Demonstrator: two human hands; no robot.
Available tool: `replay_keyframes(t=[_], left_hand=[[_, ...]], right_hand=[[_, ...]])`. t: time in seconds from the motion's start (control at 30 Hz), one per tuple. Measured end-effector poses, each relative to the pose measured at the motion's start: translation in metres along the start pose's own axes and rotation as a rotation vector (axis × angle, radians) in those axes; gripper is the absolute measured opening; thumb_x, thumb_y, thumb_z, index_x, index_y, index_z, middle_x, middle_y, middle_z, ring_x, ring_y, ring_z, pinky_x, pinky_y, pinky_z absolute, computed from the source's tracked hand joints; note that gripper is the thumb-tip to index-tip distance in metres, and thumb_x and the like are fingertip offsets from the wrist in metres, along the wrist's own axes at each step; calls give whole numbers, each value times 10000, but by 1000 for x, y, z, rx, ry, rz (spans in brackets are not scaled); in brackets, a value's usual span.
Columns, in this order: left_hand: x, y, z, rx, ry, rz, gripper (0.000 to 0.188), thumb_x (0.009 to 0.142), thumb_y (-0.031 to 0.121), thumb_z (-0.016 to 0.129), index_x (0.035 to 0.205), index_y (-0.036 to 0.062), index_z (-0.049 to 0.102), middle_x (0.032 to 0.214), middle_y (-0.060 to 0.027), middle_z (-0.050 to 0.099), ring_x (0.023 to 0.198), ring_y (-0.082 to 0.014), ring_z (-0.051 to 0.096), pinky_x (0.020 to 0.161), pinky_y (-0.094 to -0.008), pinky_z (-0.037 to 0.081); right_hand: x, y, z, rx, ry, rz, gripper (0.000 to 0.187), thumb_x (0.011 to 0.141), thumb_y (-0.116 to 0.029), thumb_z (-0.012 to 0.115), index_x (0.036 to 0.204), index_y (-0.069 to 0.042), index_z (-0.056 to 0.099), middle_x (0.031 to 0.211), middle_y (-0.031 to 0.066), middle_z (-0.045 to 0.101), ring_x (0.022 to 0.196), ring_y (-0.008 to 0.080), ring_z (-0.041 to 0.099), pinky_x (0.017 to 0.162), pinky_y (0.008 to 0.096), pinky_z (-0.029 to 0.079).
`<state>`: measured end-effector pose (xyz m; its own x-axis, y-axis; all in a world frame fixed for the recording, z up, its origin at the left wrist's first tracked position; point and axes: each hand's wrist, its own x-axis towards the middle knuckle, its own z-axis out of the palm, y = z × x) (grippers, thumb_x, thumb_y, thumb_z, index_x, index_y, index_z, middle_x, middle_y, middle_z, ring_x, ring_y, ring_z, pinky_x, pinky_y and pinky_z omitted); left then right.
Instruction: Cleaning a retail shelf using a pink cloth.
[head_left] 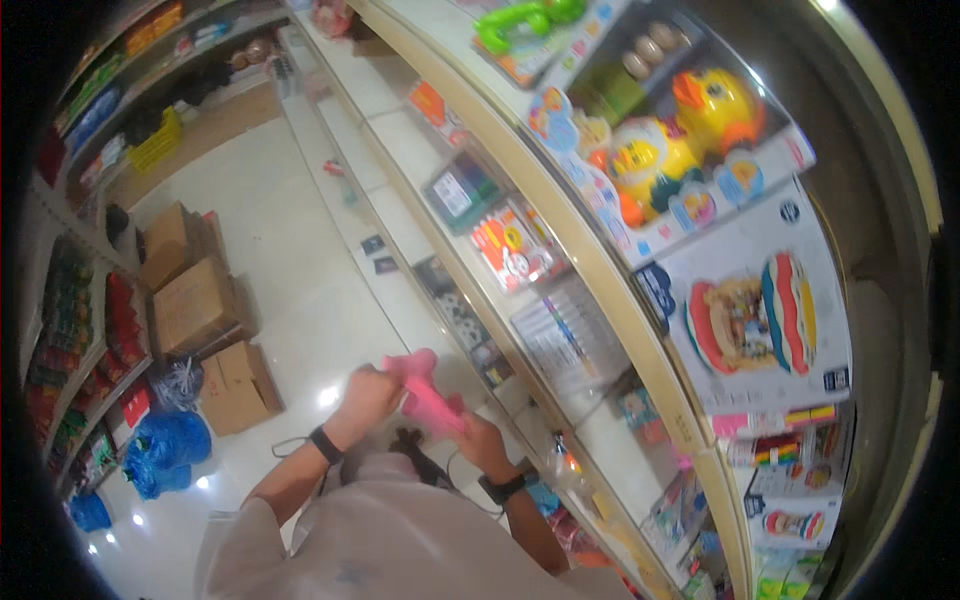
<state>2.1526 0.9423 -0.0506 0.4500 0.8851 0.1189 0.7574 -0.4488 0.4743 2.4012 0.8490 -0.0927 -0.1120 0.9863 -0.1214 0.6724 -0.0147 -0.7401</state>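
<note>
A pink soft item (428, 392), cloth or plush, is held between both my hands in front of my chest. My left hand (368, 393) grips its left end, and that wrist wears a dark band. At the lower right end, my right hand (482, 438) closes on it; this wrist carries a dark watch. Both hands are beside the white shop shelves (560, 230). What the pink item is exactly cannot be told.
Shelves on my right carry boxed toys: a yellow duck toy (690, 130), a colourful boxed toy (760, 310), and small packets below. Cardboard boxes (200, 310) and blue bags (165, 450) stand on the white tiled floor at left, next to stocked racks.
</note>
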Motion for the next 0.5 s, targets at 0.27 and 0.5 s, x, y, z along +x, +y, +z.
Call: replay_keyframes(t=[0.27,0.5], left_hand=[[20,-49,-13,42,-86,83,176,905,226,561,915,51,571,602,-154,603,558,-365,606,558,-468,477],[48,-139,-62,-127,-103,-14,218,952,265,525,1014,62,575,643,-163,625,595,-373,620,571,-472,482]], right_hand=[[36,-16,8,-209,68,-159,234,825,-246,699,926,-48,627,898,145,582,811,346,575,699,423,476],[92,-45,81,19,-227,68,369,897,-245,641,1206,-51,582,1047,192,647,923,367,634,796,440,512]])
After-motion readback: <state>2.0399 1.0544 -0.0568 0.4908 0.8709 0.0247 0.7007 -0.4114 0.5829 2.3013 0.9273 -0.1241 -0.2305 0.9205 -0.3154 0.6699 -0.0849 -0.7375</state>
